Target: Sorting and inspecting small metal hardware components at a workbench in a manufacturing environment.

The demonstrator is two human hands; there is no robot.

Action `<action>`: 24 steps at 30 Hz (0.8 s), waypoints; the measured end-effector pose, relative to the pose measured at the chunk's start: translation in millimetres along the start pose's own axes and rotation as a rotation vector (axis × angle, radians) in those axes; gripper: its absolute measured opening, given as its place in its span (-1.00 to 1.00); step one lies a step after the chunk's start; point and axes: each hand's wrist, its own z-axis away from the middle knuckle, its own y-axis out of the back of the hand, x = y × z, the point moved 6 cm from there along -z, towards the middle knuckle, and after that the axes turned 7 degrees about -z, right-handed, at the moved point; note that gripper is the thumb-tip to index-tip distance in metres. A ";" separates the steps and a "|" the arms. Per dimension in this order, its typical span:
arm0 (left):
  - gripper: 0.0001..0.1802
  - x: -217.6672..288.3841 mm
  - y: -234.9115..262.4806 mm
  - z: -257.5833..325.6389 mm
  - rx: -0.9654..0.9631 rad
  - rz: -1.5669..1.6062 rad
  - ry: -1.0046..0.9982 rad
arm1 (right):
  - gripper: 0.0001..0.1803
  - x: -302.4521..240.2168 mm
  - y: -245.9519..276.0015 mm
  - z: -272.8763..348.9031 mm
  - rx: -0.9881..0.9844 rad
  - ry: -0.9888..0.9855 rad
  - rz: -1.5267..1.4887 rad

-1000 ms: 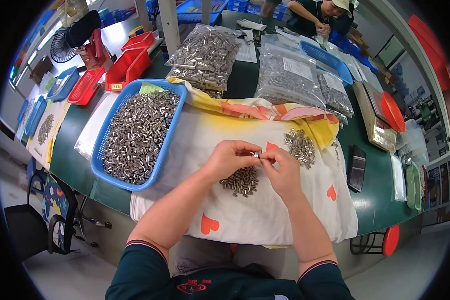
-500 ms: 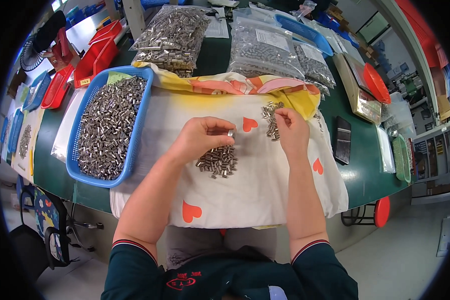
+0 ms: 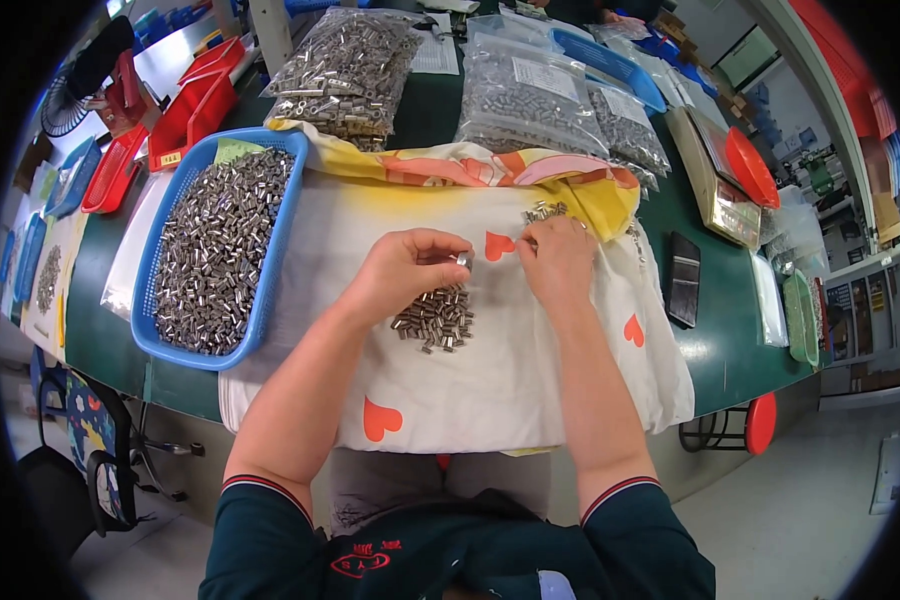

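Note:
My left hand (image 3: 407, 272) is closed, pinching a small silvery metal sleeve (image 3: 465, 259) between thumb and fingertips. Just below it a heap of short metal sleeves (image 3: 436, 325) lies on a white cloth (image 3: 500, 390) with orange hearts. My right hand (image 3: 559, 262) faces it from the right, thumb and fingertips pressed together near one heart; anything in that pinch is too small to make out. Behind the right hand shows part of a second, smaller pile of metal pieces (image 3: 544, 211), the rest covered by the hand.
At left stands a blue basket (image 3: 142, 325) full of metal sleeves. Clear bags (image 3: 345, 70) of metal parts line the back, beside another bag (image 3: 520, 95). A black phone (image 3: 684, 280) and a scale (image 3: 715, 190) lie at right on the green table (image 3: 735, 345).
My right hand has moved left from the smaller pile toward my left hand, which stays nearly in place with the sleeve.

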 end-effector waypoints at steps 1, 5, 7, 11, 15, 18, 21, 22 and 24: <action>-0.73 1.1 -0.3 -0.3 0.004 0.003 -0.003 | -0.92 -5.1 1.8 0.6 0.039 0.058 -0.003; -0.72 6.1 -1.3 -0.6 0.009 0.042 -0.017 | -0.91 -7.7 2.4 2.1 -0.001 0.072 -0.200; -0.72 2.3 1.9 -1.2 0.027 0.070 -0.017 | -0.92 -25.0 12.0 8.2 -0.104 -0.067 -0.568; -0.70 0.5 0.6 -1.6 -0.003 0.104 -0.071 | -0.93 -44.8 9.9 18.0 -0.279 -0.100 -1.101; -0.70 2.5 -2.3 -1.3 -0.006 0.057 -0.055 | -0.92 -46.3 9.5 19.6 -0.267 -0.028 -1.059; -0.71 -0.4 -2.1 -1.5 0.002 0.031 -0.028 | -0.92 -50.0 11.3 21.7 -0.260 -0.082 -1.004; -0.71 -2.4 -2.4 -1.9 0.027 0.006 -0.030 | -0.91 -61.4 21.8 22.3 -0.107 0.200 -0.630; -0.71 -2.5 -1.8 -1.7 0.036 -0.034 -0.037 | -0.90 -62.9 21.8 23.0 -0.082 0.234 -0.603; -0.71 -1.2 -0.7 -1.2 0.044 -0.075 -0.044 | -0.90 -63.9 24.9 23.0 -0.057 0.269 -0.575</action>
